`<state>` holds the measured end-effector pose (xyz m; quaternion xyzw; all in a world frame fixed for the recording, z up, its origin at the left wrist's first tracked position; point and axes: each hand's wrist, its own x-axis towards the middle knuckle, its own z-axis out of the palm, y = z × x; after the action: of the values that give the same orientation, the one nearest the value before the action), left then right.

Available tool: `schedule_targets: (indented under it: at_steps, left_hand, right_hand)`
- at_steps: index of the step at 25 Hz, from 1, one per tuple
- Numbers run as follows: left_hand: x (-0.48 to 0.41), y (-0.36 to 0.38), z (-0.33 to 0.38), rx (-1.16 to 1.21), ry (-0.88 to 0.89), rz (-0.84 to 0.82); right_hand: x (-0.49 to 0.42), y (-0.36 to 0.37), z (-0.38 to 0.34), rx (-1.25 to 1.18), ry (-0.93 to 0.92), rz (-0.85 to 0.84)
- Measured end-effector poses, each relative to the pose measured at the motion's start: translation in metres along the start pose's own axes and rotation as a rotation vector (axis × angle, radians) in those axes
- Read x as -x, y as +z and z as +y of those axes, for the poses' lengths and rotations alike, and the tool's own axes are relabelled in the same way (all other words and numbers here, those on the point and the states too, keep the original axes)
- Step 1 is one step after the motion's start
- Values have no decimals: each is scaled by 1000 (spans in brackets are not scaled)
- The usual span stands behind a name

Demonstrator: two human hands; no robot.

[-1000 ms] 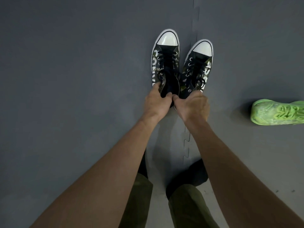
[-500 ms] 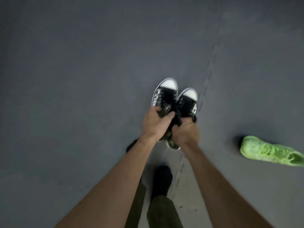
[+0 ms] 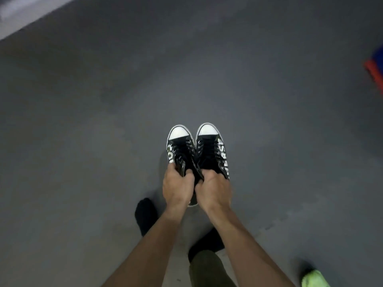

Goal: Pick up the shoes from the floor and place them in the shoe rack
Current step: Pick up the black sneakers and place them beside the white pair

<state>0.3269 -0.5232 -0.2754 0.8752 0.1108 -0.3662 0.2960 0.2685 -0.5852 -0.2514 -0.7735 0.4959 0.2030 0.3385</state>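
Shoes: I hold a pair of black canvas sneakers, one in each hand, lifted clear of the floor in the middle of the view, toes pointing far from me. The left shoe (image 3: 179,147) and the right shoe (image 3: 211,150) sit side by side and touch along their inner edges.
Left hand: my left hand (image 3: 177,188) is closed around the heel end of the left shoe, fingers (image 3: 173,165) curled over its collar.
Right hand: my right hand (image 3: 213,190) is closed around the heel end of the right shoe in the same way.
Handling: I judge them light, with soft canvas uppers that fold under a pinch and stiffer rubber soles and white toe caps. The heel collar looks the best hold. Loose laces could snag.
Floor: dull dark grey floor (image 3: 83,162), smooth, under dim light.
Room: a pale strip runs across the far left corner, too blurred to name. A red and blue thing (image 3: 376,71) shows at the far right edge. A bright green shoe (image 3: 314,279) lies on the floor near right, well apart from my pair.
Rack: no shoe rack in sight.
My feet: dark socks below my arms.
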Motion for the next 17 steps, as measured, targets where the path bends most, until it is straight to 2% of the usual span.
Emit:
schedule_targets:
  at_steps: [5,12,17]
  left_hand:
    - [-74,-125,0,221,-38,129]
    - [-172,-313,-22,408,-17,200]
    - [-228,-417,-15,516,-34,253]
  right_hand:
    - [-8,38,-146,106,-187,45]
    - [-4,103,-350,181,-343,18]
    - [-5,128,-472,207,-463,22]
